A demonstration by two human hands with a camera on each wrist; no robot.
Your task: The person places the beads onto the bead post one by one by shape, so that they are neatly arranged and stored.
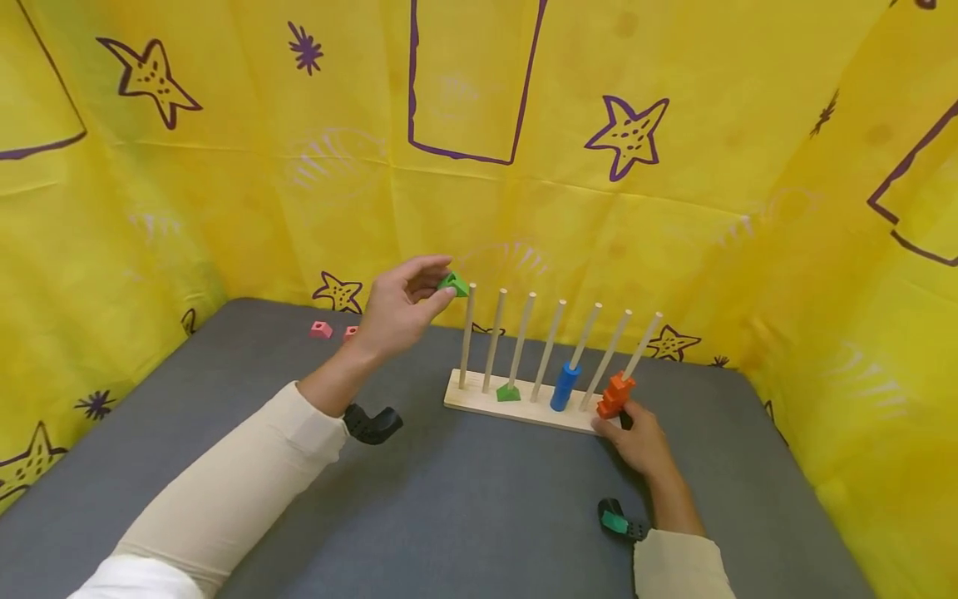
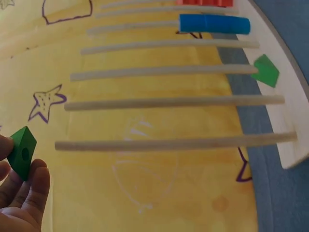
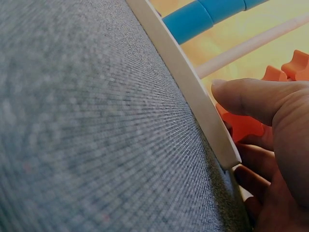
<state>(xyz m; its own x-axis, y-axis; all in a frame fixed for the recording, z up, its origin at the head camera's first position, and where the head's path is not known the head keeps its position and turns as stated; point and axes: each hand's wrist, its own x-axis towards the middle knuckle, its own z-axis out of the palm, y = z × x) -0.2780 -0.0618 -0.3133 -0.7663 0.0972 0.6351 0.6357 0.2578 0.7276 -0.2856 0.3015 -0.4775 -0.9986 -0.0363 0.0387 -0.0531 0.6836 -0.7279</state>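
far left on the dark grey cloth tabletop (image 1: 172, 416): small pink block with a hole (image 1: 321, 329), then a second pink block (image 1: 350, 333), partly hidden by the left wrist. left hand (image 1: 404, 304), cream sleeve (image 1: 239, 474), is raised and pinches a green angular block (image 1: 454, 285) between thumb and fingers; narrow grip. left wrist view shows the block's round dark hole; thumb cut off at the frame edge there. block is just beside the tip of the leftmost wooden peg, not on it. black curved wrist piece (image 1: 374, 424) below that hand.

next, pale wooden peg rack (image 1: 479, 403), seven upright pegs. third peg: another green angular block (image 1: 509, 394) at the base. fifth: bright blue cylindrical stack (image 1: 565, 388); joins faint, can't count pieces. seventh, far right: orange star-shaped stack (image 1: 615, 396), lower part partly covered by the right hand (image 1: 644, 437) in the right wrist view. right hand grips the rack's right end, thumb in front, fingers behind, partly hidden; can't tell if they press the orange pieces. tabletop blurred in that view.
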